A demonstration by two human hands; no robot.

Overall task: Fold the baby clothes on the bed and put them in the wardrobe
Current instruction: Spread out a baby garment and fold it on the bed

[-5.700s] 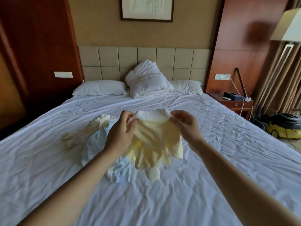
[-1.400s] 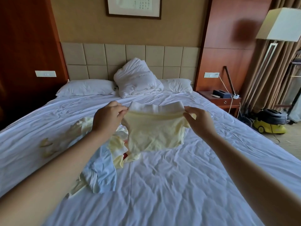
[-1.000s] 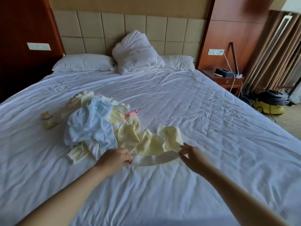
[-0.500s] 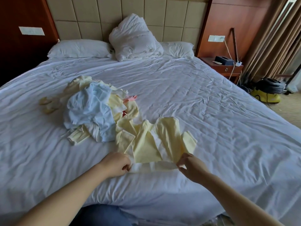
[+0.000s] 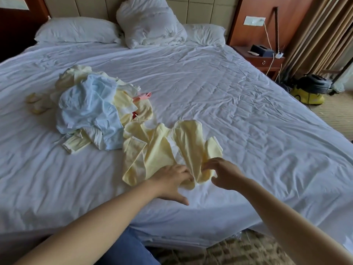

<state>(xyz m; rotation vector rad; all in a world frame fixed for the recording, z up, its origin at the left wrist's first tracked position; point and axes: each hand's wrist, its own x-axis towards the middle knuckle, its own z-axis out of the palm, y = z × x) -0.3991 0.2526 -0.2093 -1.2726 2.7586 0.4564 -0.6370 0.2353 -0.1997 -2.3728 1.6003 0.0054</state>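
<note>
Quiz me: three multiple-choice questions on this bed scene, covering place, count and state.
1. Where is the crumpled light blue cloth garment? A in the clothes pile B on the pillows C on the floor
2. How many hands touch the pale yellow cloth baby garment? A none B one C two
3. That yellow garment is: A hanging B spread unfolded on the white bed sheet C folded square
Answers: A, it tops the clothes pile; C, left hand and right hand both touch it; B, it lies loose, creased.
</note>
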